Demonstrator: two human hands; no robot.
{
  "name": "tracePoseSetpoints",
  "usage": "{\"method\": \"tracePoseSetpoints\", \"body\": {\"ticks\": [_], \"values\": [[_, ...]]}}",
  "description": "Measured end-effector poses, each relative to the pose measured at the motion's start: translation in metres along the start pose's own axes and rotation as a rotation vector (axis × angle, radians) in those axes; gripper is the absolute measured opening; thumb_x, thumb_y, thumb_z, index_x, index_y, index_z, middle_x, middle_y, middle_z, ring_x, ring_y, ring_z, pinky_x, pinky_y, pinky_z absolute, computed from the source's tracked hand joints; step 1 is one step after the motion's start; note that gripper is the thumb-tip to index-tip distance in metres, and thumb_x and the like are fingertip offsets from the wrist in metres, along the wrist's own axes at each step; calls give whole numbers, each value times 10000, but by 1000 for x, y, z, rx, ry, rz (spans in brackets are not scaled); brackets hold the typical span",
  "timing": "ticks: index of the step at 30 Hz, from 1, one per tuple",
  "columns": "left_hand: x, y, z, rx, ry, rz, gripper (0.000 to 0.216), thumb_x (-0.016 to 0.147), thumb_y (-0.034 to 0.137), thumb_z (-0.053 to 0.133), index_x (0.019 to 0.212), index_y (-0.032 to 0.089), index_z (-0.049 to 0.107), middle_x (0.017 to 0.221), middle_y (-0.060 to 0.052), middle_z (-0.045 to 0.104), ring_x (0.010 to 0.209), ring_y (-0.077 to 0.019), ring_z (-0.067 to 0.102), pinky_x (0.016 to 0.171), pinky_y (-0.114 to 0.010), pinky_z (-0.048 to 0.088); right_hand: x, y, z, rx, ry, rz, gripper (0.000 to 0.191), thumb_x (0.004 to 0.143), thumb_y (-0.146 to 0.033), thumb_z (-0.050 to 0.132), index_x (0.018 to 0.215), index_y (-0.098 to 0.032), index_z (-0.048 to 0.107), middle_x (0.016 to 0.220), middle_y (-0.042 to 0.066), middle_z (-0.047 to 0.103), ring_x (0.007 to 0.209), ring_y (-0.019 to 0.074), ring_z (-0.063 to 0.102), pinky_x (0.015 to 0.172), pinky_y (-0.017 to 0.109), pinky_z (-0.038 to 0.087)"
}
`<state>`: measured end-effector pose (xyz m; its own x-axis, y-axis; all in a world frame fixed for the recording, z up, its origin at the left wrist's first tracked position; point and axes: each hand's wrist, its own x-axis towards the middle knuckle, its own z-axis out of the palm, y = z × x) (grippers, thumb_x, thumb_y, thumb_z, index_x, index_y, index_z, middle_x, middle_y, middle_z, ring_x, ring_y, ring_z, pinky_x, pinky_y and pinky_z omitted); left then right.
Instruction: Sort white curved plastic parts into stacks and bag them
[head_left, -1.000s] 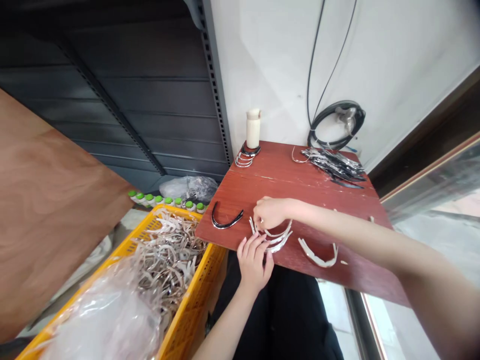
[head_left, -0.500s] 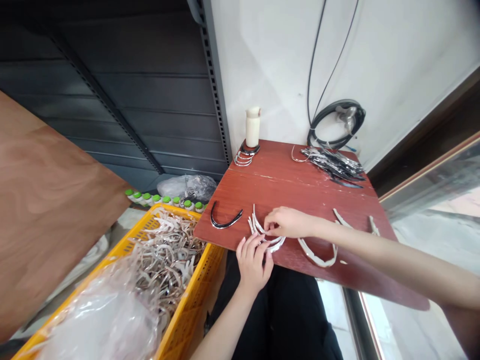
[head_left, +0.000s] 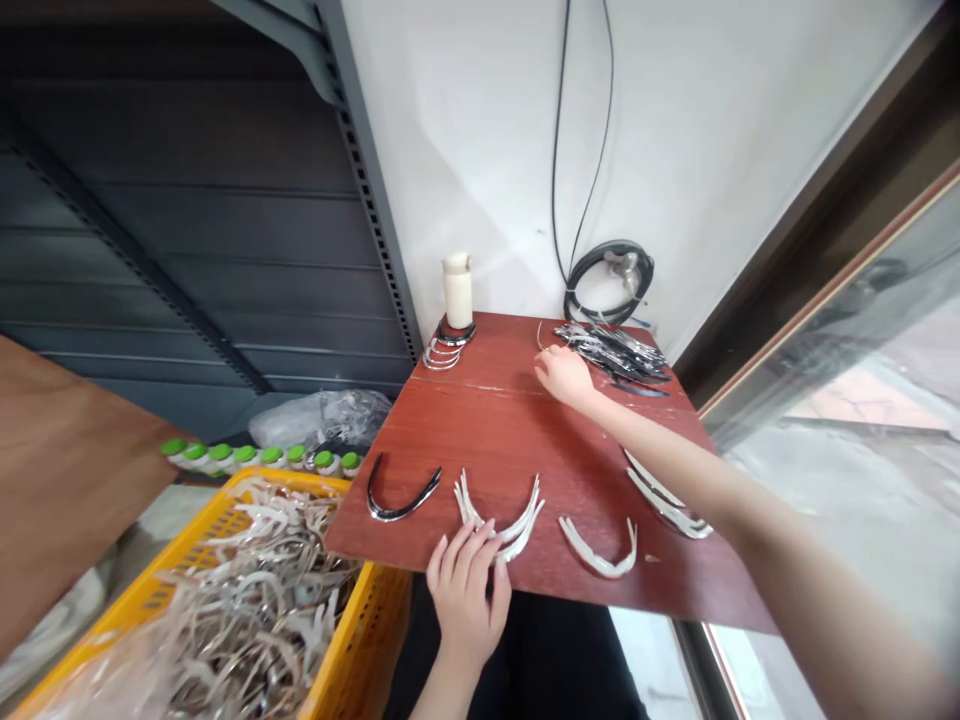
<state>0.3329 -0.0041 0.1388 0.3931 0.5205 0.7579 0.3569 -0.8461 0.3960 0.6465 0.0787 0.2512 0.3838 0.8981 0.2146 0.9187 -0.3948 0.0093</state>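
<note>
My left hand (head_left: 471,590) rests at the front edge of the table with its fingers apart, the fingertips touching a group of white U-shaped strips (head_left: 517,528). At the back, my right hand (head_left: 564,375) has its fingers curled beside a thin, light curved strip (head_left: 539,335). That hand covers part of the thin strip, and whatever its fingertips hold is hidden. A black U-shaped strip (head_left: 401,512) lies to the left of the white group. To the right are another white U-shaped strip (head_left: 600,563) and several pale curved strips (head_left: 667,505) under my right forearm.
Black and silvery strips (head_left: 619,355) are heaped at the back right of the red-brown table (head_left: 465,425). A cream bottle (head_left: 458,292) stands by silvery rings (head_left: 442,355). A yellow crate (head_left: 356,610) holds many curved strips. Coiled cable (head_left: 574,290) hangs on the wall.
My right hand has left the white strips and moved to the back, by the thin strip and the heap. My left hand stays at the white strips. The view has shifted right.
</note>
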Motion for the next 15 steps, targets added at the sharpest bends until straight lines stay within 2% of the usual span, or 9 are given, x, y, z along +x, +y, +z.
{"method": "tracePoseSetpoints", "body": {"ticks": [2, 8, 11, 15], "values": [[0, -1, 1, 3, 11, 7, 221, 891, 179, 518, 1037, 224, 678, 1056, -37, 747, 1099, -208, 631, 1094, -379, 275, 20, 16, 12, -17, 39, 73, 343, 958, -178, 402, 1189, -112, 646, 1204, 192, 613, 1106, 290, 537, 918, 378, 372], [-1, -8, 3, 45, 27, 83, 226, 883, 171, 525, 1044, 216, 676, 1020, -45, 750, 1068, -202, 634, 1084, -372, 284, 41, 34, 32, 58, 96, 147, 336, 925, -72, 376, 966, -84, 708, 1074, 222, 656, 1085, 303, 541, 937, 415, 343], [-2, -10, 3, 66, 24, 103, 222, 882, 167, 525, 1042, 216, 671, 1014, -47, 749, 1059, -201, 640, 1083, -373, 287, 42, 29, 28, 172, 144, 134, 312, 949, -116, 390, 975, -86, 700, 1063, 212, 673, 1092, 289, 554, 960, 411, 341], [-4, -11, 4, 74, 14, 96, 233, 879, 175, 525, 1055, 234, 665, 1028, -41, 747, 1061, -207, 649, 1095, -382, 283, 25, 3, 13, 374, 187, 82, 278, 986, -291, 425, 1082, -151, 646, 1074, 105, 705, 995, 186, 624, 884, 305, 428]]}}
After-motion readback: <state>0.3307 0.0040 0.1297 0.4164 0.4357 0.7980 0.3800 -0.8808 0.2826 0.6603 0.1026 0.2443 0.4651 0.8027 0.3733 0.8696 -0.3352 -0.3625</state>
